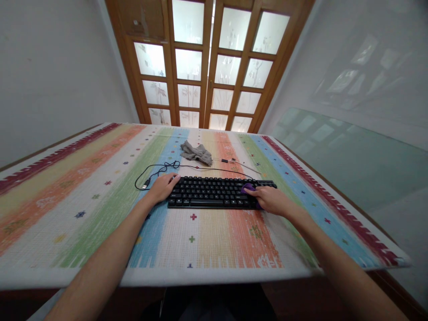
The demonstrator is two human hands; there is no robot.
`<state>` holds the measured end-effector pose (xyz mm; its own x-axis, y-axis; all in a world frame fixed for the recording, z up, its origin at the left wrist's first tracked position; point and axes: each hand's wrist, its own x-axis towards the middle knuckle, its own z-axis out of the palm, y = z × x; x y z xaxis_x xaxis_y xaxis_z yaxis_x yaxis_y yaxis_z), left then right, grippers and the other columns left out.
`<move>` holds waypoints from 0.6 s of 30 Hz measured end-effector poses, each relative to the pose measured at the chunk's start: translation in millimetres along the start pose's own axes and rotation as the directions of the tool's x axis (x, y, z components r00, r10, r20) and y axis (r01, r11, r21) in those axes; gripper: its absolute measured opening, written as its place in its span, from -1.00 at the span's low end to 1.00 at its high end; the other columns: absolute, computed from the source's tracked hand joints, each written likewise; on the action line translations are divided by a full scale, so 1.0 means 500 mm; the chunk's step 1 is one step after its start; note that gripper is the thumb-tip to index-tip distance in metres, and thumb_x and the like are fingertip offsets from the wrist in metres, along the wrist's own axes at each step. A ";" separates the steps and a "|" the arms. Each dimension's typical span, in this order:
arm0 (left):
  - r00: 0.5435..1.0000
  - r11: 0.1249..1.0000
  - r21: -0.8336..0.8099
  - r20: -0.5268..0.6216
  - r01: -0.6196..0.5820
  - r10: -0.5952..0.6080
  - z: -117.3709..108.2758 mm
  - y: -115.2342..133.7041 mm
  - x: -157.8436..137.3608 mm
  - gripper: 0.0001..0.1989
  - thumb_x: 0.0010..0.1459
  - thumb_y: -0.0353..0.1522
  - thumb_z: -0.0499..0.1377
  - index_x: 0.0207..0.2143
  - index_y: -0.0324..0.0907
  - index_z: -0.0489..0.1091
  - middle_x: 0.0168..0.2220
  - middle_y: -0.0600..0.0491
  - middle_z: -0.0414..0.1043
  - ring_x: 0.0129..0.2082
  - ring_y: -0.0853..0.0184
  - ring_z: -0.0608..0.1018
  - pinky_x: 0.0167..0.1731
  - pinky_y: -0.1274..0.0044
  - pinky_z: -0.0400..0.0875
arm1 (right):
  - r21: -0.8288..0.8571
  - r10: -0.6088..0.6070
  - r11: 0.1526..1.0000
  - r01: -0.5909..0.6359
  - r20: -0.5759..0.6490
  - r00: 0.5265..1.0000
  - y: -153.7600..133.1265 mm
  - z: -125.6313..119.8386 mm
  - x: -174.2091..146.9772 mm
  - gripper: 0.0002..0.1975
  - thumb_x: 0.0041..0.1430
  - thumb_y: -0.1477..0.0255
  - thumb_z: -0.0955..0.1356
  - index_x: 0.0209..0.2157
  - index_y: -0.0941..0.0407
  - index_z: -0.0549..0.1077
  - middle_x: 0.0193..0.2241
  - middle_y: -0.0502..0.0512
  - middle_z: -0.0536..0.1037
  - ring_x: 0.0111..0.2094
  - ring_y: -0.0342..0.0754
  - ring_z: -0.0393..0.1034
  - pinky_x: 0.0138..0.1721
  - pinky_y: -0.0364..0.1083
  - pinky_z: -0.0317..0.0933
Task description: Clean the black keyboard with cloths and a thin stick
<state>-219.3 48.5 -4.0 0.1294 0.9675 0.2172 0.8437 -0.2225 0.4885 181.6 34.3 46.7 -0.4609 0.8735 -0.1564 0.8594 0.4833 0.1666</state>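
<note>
A black keyboard (214, 192) lies flat on the striped tablecloth in front of me. My left hand (163, 186) grips its left end, with the thumb along the top edge. Over the keys at the right part, my right hand (267, 198) presses a purple cloth (248, 187), bunched under the fingers. Most of that cloth is hidden by the hand. The keyboard's black cable (217, 169) runs behind it to a loose loop on the left, ending in a USB plug (146, 184).
Behind the keyboard lies a crumpled grey cloth (196, 153). To its right are a thin rod-like tool (245, 166) and a small dark piece (224, 160). The striped tablecloth (214, 236) covers the table. A glass-paned wooden door (207, 67) stands beyond.
</note>
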 end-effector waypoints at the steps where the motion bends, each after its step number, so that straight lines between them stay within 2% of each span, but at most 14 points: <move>1: 1.000 1.000 0.001 0.000 -0.001 0.001 0.000 0.000 0.000 -0.44 0.30 -0.03 -0.19 -0.15 -0.18 0.45 -0.17 -0.10 0.57 -0.12 0.10 0.55 -0.01 0.33 0.35 | 0.023 -0.005 1.000 0.006 -0.019 1.000 0.000 0.003 0.000 -0.38 0.21 0.59 0.17 0.27 -0.02 0.35 -0.10 0.18 0.62 -0.13 0.02 0.50 -0.08 -0.06 0.28; 8: 1.000 1.000 0.003 -0.004 0.010 -0.010 -0.003 0.003 -0.001 -0.47 0.30 -0.04 -0.21 -0.18 -0.14 0.43 -0.17 -0.08 0.56 -0.12 0.11 0.54 -0.01 0.33 0.35 | 0.132 0.039 0.991 -0.018 -0.156 0.987 0.001 0.013 0.005 -0.59 0.33 0.37 0.22 0.13 -0.01 0.50 -0.07 0.16 0.62 -0.08 0.02 0.49 -0.06 -0.08 0.28; 14: 1.000 1.000 -0.012 -0.006 0.004 -0.004 -0.003 0.003 -0.001 -0.50 0.30 -0.05 -0.21 -0.25 -0.13 0.41 -0.24 -0.07 0.56 -0.17 0.12 0.54 -0.04 0.34 0.36 | 0.186 0.175 0.974 -0.131 -0.244 0.954 -0.022 -0.022 0.020 -0.65 0.33 0.35 0.23 -0.03 -0.03 0.61 -0.17 0.11 0.63 -0.12 0.02 0.49 -0.09 -0.08 0.28; 18: 1.000 1.000 -0.025 0.002 0.007 -0.007 -0.003 0.005 -0.001 -0.50 0.31 -0.06 -0.24 -0.30 -0.11 0.38 -0.29 -0.05 0.54 -0.20 0.14 0.54 -0.07 0.34 0.36 | 0.216 0.142 0.973 -0.085 -0.263 0.954 -0.061 -0.048 0.041 -0.63 0.34 0.32 0.22 0.00 -0.03 0.59 -0.15 0.11 0.64 -0.11 0.03 0.49 -0.09 -0.07 0.29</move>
<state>-218.2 47.1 -1.6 0.1245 0.9693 0.2120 0.8316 -0.2185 0.5106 140.7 38.8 61.7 -0.3764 0.9172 0.1308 0.9229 0.3836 -0.0345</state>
